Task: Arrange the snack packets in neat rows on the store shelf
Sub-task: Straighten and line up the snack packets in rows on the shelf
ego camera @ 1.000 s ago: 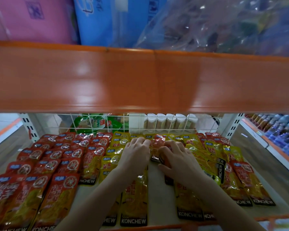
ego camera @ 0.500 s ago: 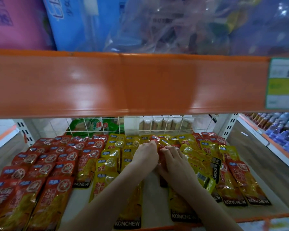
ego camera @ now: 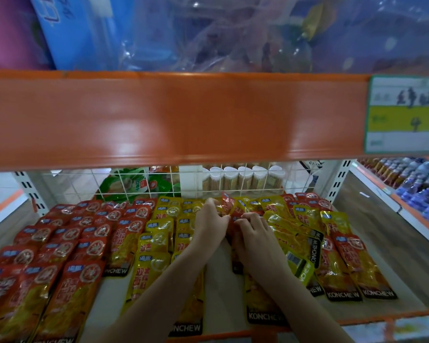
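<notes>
- Hands at the back of the shelf (ego camera: 218,288): my left hand (ego camera: 209,226) and right hand (ego camera: 254,233) meet over the middle column, fingertips nearly touching.
- Grip, left: fingers curled round the red-and-yellow packet (ego camera: 227,204), which stands tilted up near the wire back grid (ego camera: 139,184).
- Grip, right: fingers bent over the red packets just below that one; whether they pinch a packet or only press on it I cannot tell.
- Task's things: red packets (ego camera: 67,243) lie in overlapping rows on the left; yellow packets (ego camera: 156,243) fill the next columns; a looser, skewed group of packets (ego camera: 305,233) lies on the right.
- Deciding relation: the lifted packet lies ahead of both hands, away from me, at the far end of the thin middle column. Neighbouring packets run with their long axis front to back, so I judge this one must be laid down along that line.
- Nearer hand: the left already has it; the right lies just beside and below, well placed to steady the packets beneath.
- Risk, as I judge it: the slippery film may slide sideways onto the yellow column.
</notes>
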The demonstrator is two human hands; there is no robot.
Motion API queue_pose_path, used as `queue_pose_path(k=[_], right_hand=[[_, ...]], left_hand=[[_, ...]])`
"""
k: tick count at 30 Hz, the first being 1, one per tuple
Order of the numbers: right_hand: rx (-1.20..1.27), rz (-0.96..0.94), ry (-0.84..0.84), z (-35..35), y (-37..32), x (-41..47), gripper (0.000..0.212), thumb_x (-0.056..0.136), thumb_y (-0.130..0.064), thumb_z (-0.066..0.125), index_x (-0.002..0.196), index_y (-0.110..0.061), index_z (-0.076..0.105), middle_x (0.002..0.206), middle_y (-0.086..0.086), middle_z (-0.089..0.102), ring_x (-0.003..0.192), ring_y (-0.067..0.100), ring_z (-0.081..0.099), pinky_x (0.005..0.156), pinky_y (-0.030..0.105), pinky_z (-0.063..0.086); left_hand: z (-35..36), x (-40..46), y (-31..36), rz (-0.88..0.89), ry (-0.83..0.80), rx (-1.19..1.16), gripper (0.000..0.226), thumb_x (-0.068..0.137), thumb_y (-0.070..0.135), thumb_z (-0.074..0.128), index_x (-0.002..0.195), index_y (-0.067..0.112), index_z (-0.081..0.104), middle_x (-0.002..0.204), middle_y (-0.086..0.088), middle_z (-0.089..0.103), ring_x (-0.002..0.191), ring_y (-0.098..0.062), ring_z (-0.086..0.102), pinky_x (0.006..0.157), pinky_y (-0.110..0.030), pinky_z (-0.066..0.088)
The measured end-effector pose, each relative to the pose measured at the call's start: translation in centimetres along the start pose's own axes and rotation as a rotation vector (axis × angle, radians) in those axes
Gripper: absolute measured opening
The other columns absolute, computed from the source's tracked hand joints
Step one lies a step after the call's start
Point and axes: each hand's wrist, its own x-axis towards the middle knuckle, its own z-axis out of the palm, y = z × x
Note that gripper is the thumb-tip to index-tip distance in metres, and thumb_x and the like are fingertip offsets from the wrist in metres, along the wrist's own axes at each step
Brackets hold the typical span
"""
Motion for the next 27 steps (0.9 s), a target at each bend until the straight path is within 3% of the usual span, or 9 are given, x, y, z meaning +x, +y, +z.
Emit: queue_pose_path(k=[5, 10, 13, 16, 18, 22, 24, 27], right_hand=[[0.051, -0.006, 0.06, -0.2, -0.1, 0.0, 0.019, 0.088, -0.014, 0.059, 0.107, -0.01, 0.061, 0.107, 0.005, 0.057, 0.096, 0.024, 0.057, 0.08, 0.034, 0.049], [0.122, 0.04, 0.052, -0.6, -0.1, 0.1, 0.022, 0.092, -0.016, 0.055, 0.112, -0.011, 0.059, 0.109, 0.003, 0.058, 0.099, 0.02, 0.057, 0.082, 0.032, 0.049], [0.201, 0.098, 0.041, -1.0, 0.0, 0.3, 0.023, 0.093, -0.017, 0.053, 0.114, -0.01, 0.059, 0.11, 0.003, 0.057, 0.096, 0.018, 0.057, 0.078, 0.03, 0.05], [0.288, 0.173, 0.034, -1.8, -0.1, 0.6, 0.022, 0.095, -0.016, 0.05, 0.114, -0.011, 0.06, 0.109, 0.0, 0.055, 0.089, 0.009, 0.051, 0.072, 0.011, 0.037], [0.349, 0.231, 0.031, -2.4, -0.2, 0.8, 0.022, 0.096, -0.016, 0.05, 0.115, -0.012, 0.06, 0.11, -0.002, 0.054, 0.091, 0.005, 0.047, 0.072, 0.007, 0.032], [0.587, 0.383, 0.042, -4.2, -0.4, 1.4, 0.021, 0.095, -0.012, 0.049, 0.113, -0.017, 0.058, 0.099, -0.01, 0.058, 0.087, -0.002, 0.054, 0.07, 0.003, 0.038], [0.743, 0.446, 0.013, -4.9, -0.7, 1.7, 0.021, 0.096, -0.017, 0.048, 0.115, -0.015, 0.057, 0.101, -0.008, 0.061, 0.094, 0.003, 0.059, 0.077, 0.009, 0.046], [1.016, 0.533, -0.078, -5.6, -1.3, 1.7, 0.037, 0.095, -0.032, 0.051, 0.126, -0.011, 0.051, 0.112, 0.0, 0.063, 0.102, 0.013, 0.063, 0.092, 0.034, 0.051]], left_hand=[[-0.6, -0.3, -0.5, 0.031, -0.023, 0.005, 0.038, 0.084, 0.013, 0.066, 0.121, 0.006, 0.059, 0.112, -0.01, 0.066, 0.103, -0.019, 0.06, 0.085, -0.025, 0.049], [-0.9, -1.1, -0.8, 0.079, 0.025, -0.04, 0.029, 0.086, 0.009, 0.062, 0.115, 0.013, 0.064, 0.095, -0.002, 0.069, 0.081, -0.01, 0.063, 0.064, -0.016, 0.05], [-1.5, -1.6, -0.7, 0.099, 0.093, -0.06, 0.028, 0.088, 0.009, 0.059, 0.115, 0.016, 0.064, 0.087, 0.005, 0.065, 0.066, 0.0, 0.057, 0.049, -0.007, 0.042], [-2.5, -2.1, -0.6, 0.108, 0.166, -0.121, 0.032, 0.09, 0.011, 0.058, 0.12, 0.017, 0.06, 0.091, 0.007, 0.064, 0.067, -0.001, 0.059, 0.046, -0.007, 0.042], [-3.3, -2.4, -0.5, 0.101, 0.196, -0.175, 0.033, 0.09, 0.01, 0.057, 0.123, 0.017, 0.058, 0.092, 0.007, 0.062, 0.07, -0.003, 0.059, 0.046, -0.01, 0.042], [-4.8, -2.8, -0.2, 0.052, 0.239, -0.374, 0.033, 0.089, 0.004, 0.053, 0.12, 0.014, 0.059, 0.093, 0.006, 0.059, 0.076, -0.001, 0.056, 0.052, -0.007, 0.044], [-5.2, -3.1, 0.1, 0.042, 0.229, -0.481, 0.032, 0.089, 0.005, 0.054, 0.118, 0.016, 0.059, 0.094, 0.005, 0.061, 0.079, -0.006, 0.059, 0.06, -0.017, 0.049], [-4.9, -3.7, 0.6, 0.044, 0.162, -0.606, 0.027, 0.089, 0.007, 0.055, 0.112, 0.018, 0.062, 0.093, 0.0, 0.065, 0.085, -0.014, 0.063, 0.074, -0.032, 0.055]])
